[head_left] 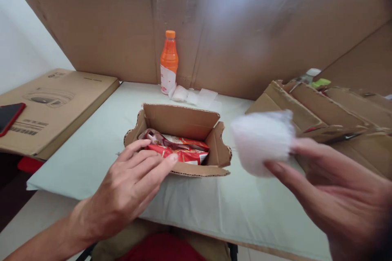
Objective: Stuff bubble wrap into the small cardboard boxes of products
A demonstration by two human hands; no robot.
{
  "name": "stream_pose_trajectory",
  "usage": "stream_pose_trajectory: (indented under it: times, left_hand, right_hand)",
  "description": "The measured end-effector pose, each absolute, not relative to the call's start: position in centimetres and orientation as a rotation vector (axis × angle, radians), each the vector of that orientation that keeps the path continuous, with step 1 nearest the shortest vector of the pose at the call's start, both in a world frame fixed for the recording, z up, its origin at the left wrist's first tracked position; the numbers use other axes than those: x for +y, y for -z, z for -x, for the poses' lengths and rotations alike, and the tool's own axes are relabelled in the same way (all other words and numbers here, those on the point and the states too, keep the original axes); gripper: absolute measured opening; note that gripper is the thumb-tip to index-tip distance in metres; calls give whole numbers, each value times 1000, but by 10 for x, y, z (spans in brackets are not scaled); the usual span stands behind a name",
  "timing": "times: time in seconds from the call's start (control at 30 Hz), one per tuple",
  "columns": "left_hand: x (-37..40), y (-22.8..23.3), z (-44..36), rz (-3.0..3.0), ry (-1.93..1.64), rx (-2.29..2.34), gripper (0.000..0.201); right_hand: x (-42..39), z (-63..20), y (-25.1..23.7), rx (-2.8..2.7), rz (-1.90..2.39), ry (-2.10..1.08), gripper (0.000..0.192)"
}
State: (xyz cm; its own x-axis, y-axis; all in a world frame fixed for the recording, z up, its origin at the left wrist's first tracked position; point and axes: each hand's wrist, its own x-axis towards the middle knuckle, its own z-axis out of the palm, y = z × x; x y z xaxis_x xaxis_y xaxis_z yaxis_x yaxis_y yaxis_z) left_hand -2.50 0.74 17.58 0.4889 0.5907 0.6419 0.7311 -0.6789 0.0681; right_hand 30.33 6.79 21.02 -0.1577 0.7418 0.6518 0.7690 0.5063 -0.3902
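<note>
While the left hand [134, 179] rests on a small cardboard box [180, 138], the right hand [330, 195] pinches a white packet [261, 140].

Far left lies a red phone [9, 116] on a flat carton [58, 106]. The left hand's fingers, spread and flat, touch the box's near rim (red snack wrappers [180, 151] inside), gripping nothing. An orange bottle [169, 63] stands behind on the table [92, 151]. The blurred packet hangs right of the box, clamped between thumb and fingers.

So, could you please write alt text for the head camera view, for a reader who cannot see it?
The left hand rests on the front edge of a small open cardboard box holding red snack packets, while the right hand holds a blurred white paper wad. An orange plastic bottle stands behind.
</note>
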Motion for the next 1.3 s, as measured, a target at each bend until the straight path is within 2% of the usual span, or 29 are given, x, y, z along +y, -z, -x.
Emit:
stream_pose_trajectory:
  times: [0.07, 0.13, 0.3, 0.47, 0.57, 0.7, 0.77, 0.83, 0.9, 1.0, 1.1, 1.2, 1.3]
  left_hand:
    - [0, -177, 33, 2505, 919, -1159, 55]
    - [-2, -174, 40, 2455, 928, -1196, 55]
    - [3, -163, 45, 2450, 1042, -1200, 53]
    - [3, -159, 40, 2482, 1096, -1203, 50]
    - [3, -161, 40, 2391, 1161, -1214, 54]
    - [6, -155, 56, 2042, 1386, -1387, 80]
    - [9, -143, 68, 1936, 1541, -1519, 85]
    - [9, -125, 76, 1972, 1648, -1673, 85]
    - [6, -102, 77, 2079, 1701, -1853, 85]
    - [0, -68, 66, 2096, 1880, -2163, 76]
    - [3, -50, 54, 1967, 2167, -2398, 67]
    - [23, -52, 44, 1817, 2345, -2454, 65]
    - [50, -62, 22, 1858, 2389, -2371, 62]
  right_hand:
    - [84, -268, -237, -2195, 992, 171, 18]
    - [103, -233, -255, -2432, 847, 318, 20]
    - [140, -166, -258, -2911, 923, 534, 19]
    - [155, -127, -226, -3363, 948, 381, 15]
    - [156, -124, -224, -3445, 943, 290, 15]
    - [145, -184, -247, -3077, 900, 266, 14]
    - [132, -234, -250, -2610, 952, 303, 25]
    - [116, -280, -235, -2308, 1188, 234, 27]
    - [97, -309, -202, -2245, 1314, -18, 31]
    - [70, -305, -138, -2248, 1353, -391, 53]
    - [64, -266, -100, -2183, 1318, -590, 52]
    - [79, -238, -100, -2097, 1274, -647, 47]
    - [89, -248, -112, -2009, 1334, -625, 43]
